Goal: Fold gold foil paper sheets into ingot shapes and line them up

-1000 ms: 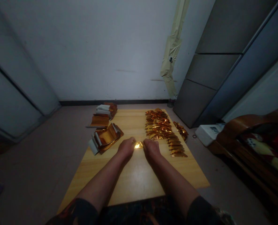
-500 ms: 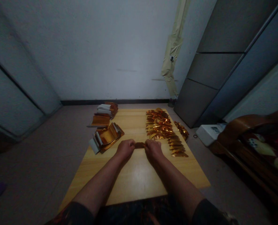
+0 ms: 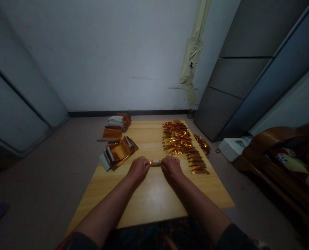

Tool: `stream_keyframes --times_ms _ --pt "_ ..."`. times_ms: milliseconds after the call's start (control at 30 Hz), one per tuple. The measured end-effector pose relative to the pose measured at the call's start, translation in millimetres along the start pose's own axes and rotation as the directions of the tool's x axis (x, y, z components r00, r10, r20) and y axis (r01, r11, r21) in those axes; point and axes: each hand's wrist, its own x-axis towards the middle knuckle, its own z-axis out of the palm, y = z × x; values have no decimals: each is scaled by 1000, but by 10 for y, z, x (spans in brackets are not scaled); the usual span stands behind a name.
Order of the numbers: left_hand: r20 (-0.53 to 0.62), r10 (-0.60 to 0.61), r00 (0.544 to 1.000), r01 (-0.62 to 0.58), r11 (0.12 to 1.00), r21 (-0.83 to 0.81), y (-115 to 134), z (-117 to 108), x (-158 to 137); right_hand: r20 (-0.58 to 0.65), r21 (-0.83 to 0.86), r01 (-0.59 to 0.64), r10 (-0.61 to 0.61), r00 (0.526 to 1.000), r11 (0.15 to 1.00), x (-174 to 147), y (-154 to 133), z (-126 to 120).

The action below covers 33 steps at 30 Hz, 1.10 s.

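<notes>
Between my two hands a small strip of gold foil paper [image 3: 155, 163] is held by its ends, with a pale patch showing along its upper middle. My left hand [image 3: 139, 167] is closed in a pinch on the strip's left end. Its right end is pinched by my right hand [image 3: 171, 166], whose fingers are curled. Left of my hands lies a stack of gold foil sheets [image 3: 119, 151] with whitish backs, curled and fanned. Folded gold foil pieces [image 3: 177, 137] lie overlapping in rows to the right.
The wooden table [image 3: 149, 201] extends beneath my forearms. More foil sheets [image 3: 119, 121] sit at its far left corner. Beyond its right edge are more folded pieces [image 3: 202, 144], a white box [image 3: 232, 149] and a wooden seat [image 3: 263, 149]. A grey cabinet [image 3: 229, 90] stands behind.
The foil strip has turned between my fingers: it looked dark and flat, and now shows a bright gold edge and pale patch. Both hands stay in nearly the same place.
</notes>
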Motion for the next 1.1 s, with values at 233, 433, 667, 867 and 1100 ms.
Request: stream_keyframes --times_ms 233,433,667,867,1100 --pt "67 -47 997 40 994 97 44 -64 46 63 -48 -54 57 996 997 75 -41 -45" --pt "86 -126 988 113 983 144 128 -125 51 157 -110 -131 147 977 985 139 -122 -123" --pt "123 -292 949 272 950 156 196 -169 133 256 -113 -236 257 932 965 236 -199 -252" --pt "145 -393 908 369 914 167 281 -215 200 303 -122 -327 349 887 937 346 -209 -273" --pt "102 -427 899 403 894 194 366 -208 210 269 -123 -332 354 896 935 344 -218 -264"
